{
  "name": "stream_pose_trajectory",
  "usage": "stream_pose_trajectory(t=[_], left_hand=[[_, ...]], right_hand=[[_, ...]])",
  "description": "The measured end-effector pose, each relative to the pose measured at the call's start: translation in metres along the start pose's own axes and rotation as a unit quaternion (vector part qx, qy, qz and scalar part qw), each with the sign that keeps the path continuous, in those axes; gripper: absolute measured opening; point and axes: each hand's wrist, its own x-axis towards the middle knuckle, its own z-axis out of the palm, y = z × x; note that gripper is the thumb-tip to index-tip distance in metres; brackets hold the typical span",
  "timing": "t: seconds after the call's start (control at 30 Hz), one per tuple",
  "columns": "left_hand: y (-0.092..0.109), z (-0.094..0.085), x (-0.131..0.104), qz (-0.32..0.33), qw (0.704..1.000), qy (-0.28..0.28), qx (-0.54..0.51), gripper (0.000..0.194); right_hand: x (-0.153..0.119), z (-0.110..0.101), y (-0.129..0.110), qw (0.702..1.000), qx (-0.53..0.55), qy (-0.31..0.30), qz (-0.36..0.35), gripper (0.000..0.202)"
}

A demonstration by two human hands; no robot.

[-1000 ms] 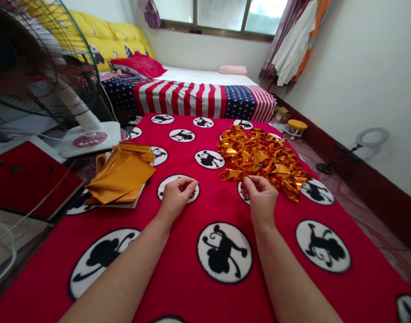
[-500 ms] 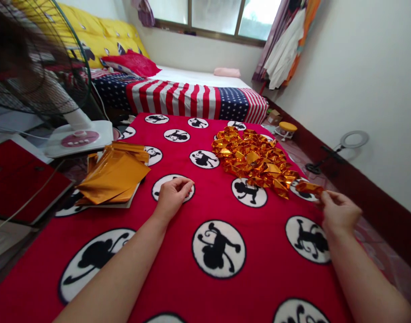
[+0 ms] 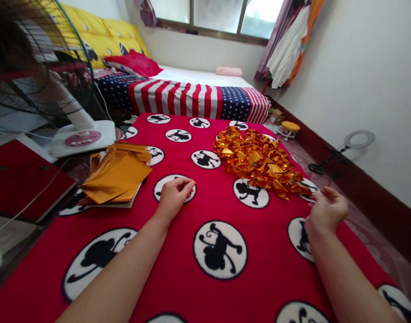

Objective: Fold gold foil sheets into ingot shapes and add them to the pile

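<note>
My left hand (image 3: 174,194) rests over a white circle on the red monkey-print cloth (image 3: 259,251), its thumb and fingers pressed together with nothing visible between them. To the right, near the cloth's edge, my right hand (image 3: 327,207) is raised with fingers curled but apart, holding nothing. Just beyond it lies a heap of folded, shiny gold-orange foil pieces (image 3: 255,159). A stack of flat gold foil sheets (image 3: 116,177) sits at the left edge of the cloth, left of my left hand.
At the left stands a fan (image 3: 82,137) with a wire cage, beside a red panel (image 3: 23,179). Behind the cloth is a bed (image 3: 181,98). On the right are a yellow stool (image 3: 290,127), a ring light on a stand (image 3: 359,139) and the wall.
My right hand has let go of a folded foil piece, which now lies at the near right end of the heap. That hand has drawn slightly left; my left hand stays in place.
</note>
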Motion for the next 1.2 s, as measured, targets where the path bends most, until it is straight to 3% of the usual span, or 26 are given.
stream_pose_trajectory(t=[0.03,0.07,0.13,0.2,0.23,0.33,0.5,0.77,0.9,1.03,1.1,1.2], left_hand=[[0.001,0.0,0.0,0.002,1.0,0.002,0.001,0.024],[0.003,0.0,0.0,0.003,1.0,0.004,0.001,0.023],[0.005,0.0,-0.001,0.001,1.0,0.006,-0.001,0.023],[0.004,0.0,-0.001,-0.003,1.0,0.006,-0.009,0.023],[0.004,-0.001,-0.002,-0.004,1.0,0.008,-0.015,0.023],[0.0,-0.002,-0.003,-0.001,0.999,0.015,-0.037,0.025],[-0.001,-0.003,-0.005,-0.021,0.998,0.024,-0.062,0.026],[0.003,0.0,-0.009,-0.008,0.999,0.02,-0.034,0.025],[0.009,-0.011,-0.013,0.047,0.995,0.072,0.058,0.021],[0.019,-0.044,-0.007,0.152,0.928,0.216,0.264,0.021],[0.02,-0.062,-0.002,0.129,0.889,0.252,0.359,0.031],[0.011,-0.082,0.004,0.033,0.843,0.249,0.475,0.067]], right_hand=[[-0.016,0.006,-0.013,1.0,0.016,0.0,0.002,0.02],[-0.034,0.014,-0.026,0.998,0.035,-0.044,0.0,0.021],[-0.073,0.033,-0.05,0.98,0.048,-0.192,0.012,0.024],[-0.112,0.051,-0.067,0.926,0.042,-0.372,0.047,0.026],[-0.129,0.06,-0.072,0.9,0.045,-0.43,0.053,0.027],[-0.168,0.08,-0.074,0.858,0.044,-0.51,0.043,0.021],[-0.194,0.094,-0.064,0.875,0.036,-0.48,0.042,0.019],[-0.196,0.087,-0.064,0.873,0.027,-0.486,0.018,0.017],[-0.196,0.089,-0.063,0.869,0.009,-0.495,-0.009,0.017],[-0.195,0.089,-0.061,0.865,-0.008,-0.501,-0.022,0.016],[-0.195,0.089,-0.059,0.863,-0.015,-0.504,-0.028,0.016],[-0.194,0.089,-0.058,0.861,-0.022,-0.507,-0.04,0.016]])
